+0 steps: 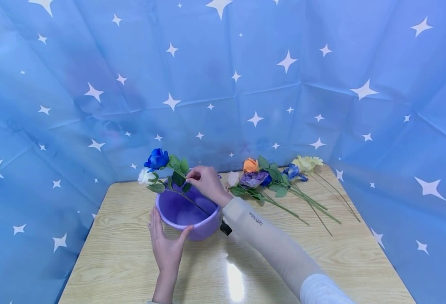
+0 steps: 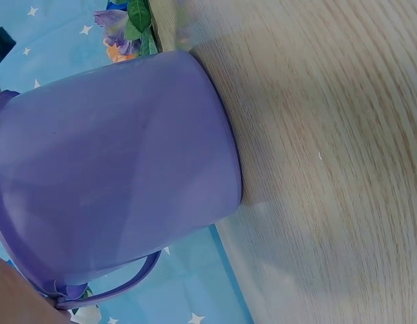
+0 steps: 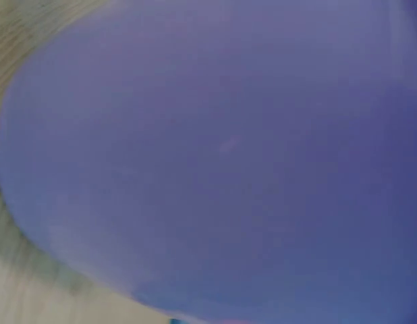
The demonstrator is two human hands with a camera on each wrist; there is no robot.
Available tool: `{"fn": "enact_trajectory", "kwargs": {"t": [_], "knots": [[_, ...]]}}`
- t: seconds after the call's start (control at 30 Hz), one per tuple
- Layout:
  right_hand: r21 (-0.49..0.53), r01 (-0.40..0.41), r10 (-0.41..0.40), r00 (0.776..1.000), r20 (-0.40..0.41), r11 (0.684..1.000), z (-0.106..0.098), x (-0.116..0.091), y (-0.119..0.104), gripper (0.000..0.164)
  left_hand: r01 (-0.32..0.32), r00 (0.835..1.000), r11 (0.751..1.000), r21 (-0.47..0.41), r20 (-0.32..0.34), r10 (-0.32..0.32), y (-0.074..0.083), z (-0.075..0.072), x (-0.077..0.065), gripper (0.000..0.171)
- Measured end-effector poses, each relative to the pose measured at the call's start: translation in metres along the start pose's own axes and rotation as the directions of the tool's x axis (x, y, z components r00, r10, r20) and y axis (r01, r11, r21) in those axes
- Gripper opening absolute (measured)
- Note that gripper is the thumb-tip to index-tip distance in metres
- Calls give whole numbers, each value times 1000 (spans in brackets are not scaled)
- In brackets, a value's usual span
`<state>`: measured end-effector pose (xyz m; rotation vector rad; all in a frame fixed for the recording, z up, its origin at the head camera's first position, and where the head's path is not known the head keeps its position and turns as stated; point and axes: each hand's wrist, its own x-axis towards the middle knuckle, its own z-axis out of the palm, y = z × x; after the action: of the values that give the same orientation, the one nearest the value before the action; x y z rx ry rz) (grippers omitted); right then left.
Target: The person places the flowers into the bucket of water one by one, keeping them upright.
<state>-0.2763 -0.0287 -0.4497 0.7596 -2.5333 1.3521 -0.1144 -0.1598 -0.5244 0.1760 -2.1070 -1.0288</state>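
A purple bucket (image 1: 204, 230) stands upright on the table, and its side fills much of both wrist views. My left hand (image 1: 167, 249) rests against its near left side, fingers straight along the outside and thumb at the front rim. Above the bucket's far rim, my right hand (image 1: 205, 181) pinches the green stem of a blue rose (image 1: 157, 159), whose bloom points left. Just below that bloom, a white rose (image 1: 145, 176) leans over the left rim, its stem slanting down into the bucket. The right wrist view shows only the bucket's wall (image 3: 195, 169), blurred.
To the right, several artificial flowers lie on the wooden table (image 1: 124, 253): an orange rose (image 1: 251, 165), a purple flower (image 1: 254, 179), a pale one (image 1: 233, 179), a blue one (image 1: 292, 171) and a yellow one (image 1: 307, 163). A blue starred cloth (image 1: 208, 63) hangs close behind.
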Motion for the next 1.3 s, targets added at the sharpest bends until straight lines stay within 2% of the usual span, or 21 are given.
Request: {"fn": "enact_trajectory", "kwargs": {"t": [0.17, 0.3, 0.5, 0.7, 1.3], "knots": [[-47, -53, 56, 996, 69, 998, 5, 1, 6, 5, 4, 1000, 1000, -3, 0, -4, 0, 1, -1, 115], [-88, -51, 60, 993, 103, 995, 8, 3, 5, 4, 0, 1000, 1000, -7, -5, 0, 0, 1, 0, 115], [-142, -49, 67, 990, 128, 989, 11, 5, 5, 5, -23, 1000, 1000, -15, -14, 23, 0, 1, 1, 115], [-185, -59, 87, 985, 147, 981, 13, 6, 6, 5, -3, 1000, 1000, -5, -5, 3, 1, 0, 1, 115], [-99, -76, 89, 987, 137, 992, 13, 4, 7, 7, 12, 1000, 1000, 7, 13, -12, 0, 0, -1, 116]]}}
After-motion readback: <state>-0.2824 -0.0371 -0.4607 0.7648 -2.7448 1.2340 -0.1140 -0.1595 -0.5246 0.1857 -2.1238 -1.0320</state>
